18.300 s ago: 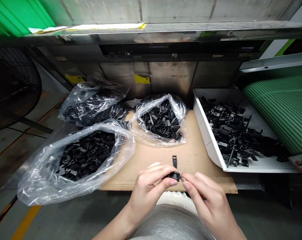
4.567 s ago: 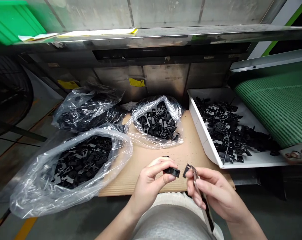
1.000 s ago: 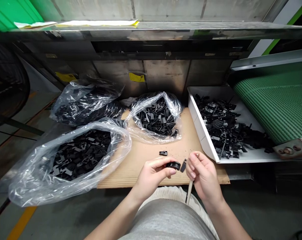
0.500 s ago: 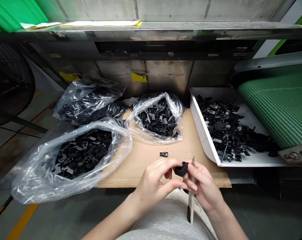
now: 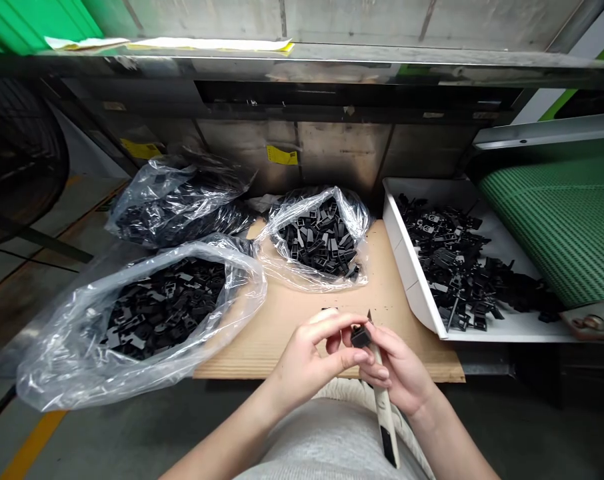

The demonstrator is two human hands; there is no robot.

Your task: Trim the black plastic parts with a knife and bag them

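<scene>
"Hands busy?"

"Left hand (image 5: 307,363) pinches a black plastic part (image 5: 361,337) above the cardboard sheet (image 5: 252,353), right hand (image 5: 399,373) clenching a utility knife (image 5: 385,427) against it."

"What's left?"

"Three clear plastic bags (image 5: 67,373) still full — more black pieces (image 5: 447,260) heaped in the white tray (image 5: 407,267), right."

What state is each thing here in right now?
Left hand, pinching a black plastic part
Right hand, gripping a craft knife, blade up
Front clear plastic bag, open, full of black parts
Rear clear plastic bag, open, black parts inside
White tray, heaped with black parts
</scene>
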